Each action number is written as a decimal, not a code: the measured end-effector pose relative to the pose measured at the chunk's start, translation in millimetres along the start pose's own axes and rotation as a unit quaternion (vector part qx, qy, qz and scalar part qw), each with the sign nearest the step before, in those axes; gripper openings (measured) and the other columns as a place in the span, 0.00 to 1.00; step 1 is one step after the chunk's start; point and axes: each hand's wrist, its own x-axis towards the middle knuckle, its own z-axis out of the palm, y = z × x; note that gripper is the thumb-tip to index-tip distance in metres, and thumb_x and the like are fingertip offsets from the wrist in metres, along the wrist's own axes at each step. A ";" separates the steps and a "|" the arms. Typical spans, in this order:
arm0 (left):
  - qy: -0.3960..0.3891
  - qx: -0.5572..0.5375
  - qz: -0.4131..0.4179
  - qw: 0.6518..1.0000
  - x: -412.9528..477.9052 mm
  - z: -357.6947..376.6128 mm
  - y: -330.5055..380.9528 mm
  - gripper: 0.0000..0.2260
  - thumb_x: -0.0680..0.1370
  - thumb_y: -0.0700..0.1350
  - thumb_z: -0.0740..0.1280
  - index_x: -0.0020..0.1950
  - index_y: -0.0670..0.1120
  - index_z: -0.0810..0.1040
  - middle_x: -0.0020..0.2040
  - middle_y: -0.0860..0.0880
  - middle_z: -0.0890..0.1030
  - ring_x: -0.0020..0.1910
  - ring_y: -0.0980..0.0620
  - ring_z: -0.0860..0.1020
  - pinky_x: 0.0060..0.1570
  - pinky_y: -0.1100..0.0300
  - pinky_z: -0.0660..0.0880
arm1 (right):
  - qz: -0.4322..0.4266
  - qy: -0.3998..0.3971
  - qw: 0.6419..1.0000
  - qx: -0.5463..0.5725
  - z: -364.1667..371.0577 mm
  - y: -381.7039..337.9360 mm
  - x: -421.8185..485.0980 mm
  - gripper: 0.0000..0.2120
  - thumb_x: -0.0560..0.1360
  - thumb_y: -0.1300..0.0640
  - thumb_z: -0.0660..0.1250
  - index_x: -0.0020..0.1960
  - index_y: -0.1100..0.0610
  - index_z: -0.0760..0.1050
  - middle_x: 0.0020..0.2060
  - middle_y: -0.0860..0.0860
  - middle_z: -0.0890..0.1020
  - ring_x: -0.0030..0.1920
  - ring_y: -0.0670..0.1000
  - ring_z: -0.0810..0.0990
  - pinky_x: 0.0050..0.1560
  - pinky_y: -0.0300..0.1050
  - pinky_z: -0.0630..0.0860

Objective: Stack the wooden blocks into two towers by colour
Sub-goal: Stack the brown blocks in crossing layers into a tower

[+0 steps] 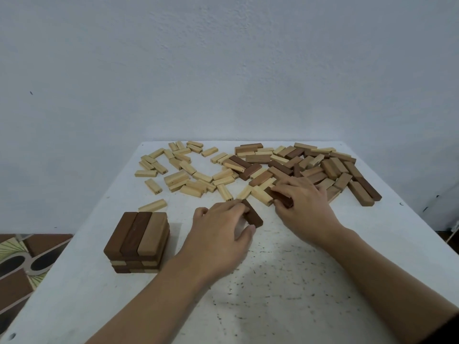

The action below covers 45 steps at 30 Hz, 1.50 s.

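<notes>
Dark block [254, 216] pinched by left hand [218, 234], long axis far-left to near-right, right hand [306, 203] gripping second block [283, 200]

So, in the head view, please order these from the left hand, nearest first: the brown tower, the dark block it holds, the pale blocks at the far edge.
1. Dark block, held in the left hand.
2. Brown tower, on its left.
3. Pale blocks, at the far edge.

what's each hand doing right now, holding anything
Left hand: pinches a dark brown block between fingers and thumb.
Right hand: fingers curled round a second dark block.
</notes>
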 end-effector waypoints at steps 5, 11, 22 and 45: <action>0.019 0.007 -0.010 1.000 1.1 -3.3 -5.6 0.09 0.82 0.60 0.60 0.57 0.58 0.71 0.58 0.62 0.76 0.58 0.58 0.73 0.63 0.51 0.65 | 0.005 0.020 0.999 0.032 -1.1 -2.3 0.2 0.10 0.79 0.53 0.66 0.58 0.48 0.82 0.55 0.41 0.80 0.61 0.48 0.73 0.56 0.51 0.63; -0.002 0.009 0.004 1.000 2.4 -0.7 -9.3 0.12 0.84 0.57 0.58 0.68 0.60 0.69 0.70 0.63 0.70 0.67 0.58 0.66 0.64 0.52 0.62 | 0.013 0.030 0.999 0.005 -2.7 -1.6 0.9 0.06 0.76 0.49 0.69 0.52 0.47 0.81 0.50 0.44 0.74 0.56 0.49 0.69 0.55 0.50 0.61; -0.009 0.005 0.019 1.000 2.9 0.3 -16.5 0.17 0.85 0.55 0.57 0.73 0.59 0.69 0.75 0.63 0.67 0.71 0.61 0.62 0.59 0.56 0.55 | -0.026 -0.014 0.998 -0.060 -10.2 -9.7 -2.9 0.07 0.79 0.51 0.65 0.55 0.50 0.79 0.52 0.43 0.80 0.56 0.49 0.73 0.56 0.52 0.62; 0.046 -0.052 0.001 0.998 0.7 -9.2 -11.2 0.12 0.73 0.54 0.75 0.55 0.53 0.86 0.56 0.59 0.82 0.55 0.62 0.75 0.51 0.76 0.64 | -0.095 -0.013 0.993 0.071 2.4 -25.4 -7.9 0.19 0.76 0.35 0.60 0.47 0.48 0.82 0.38 0.43 0.80 0.47 0.45 0.76 0.54 0.53 0.67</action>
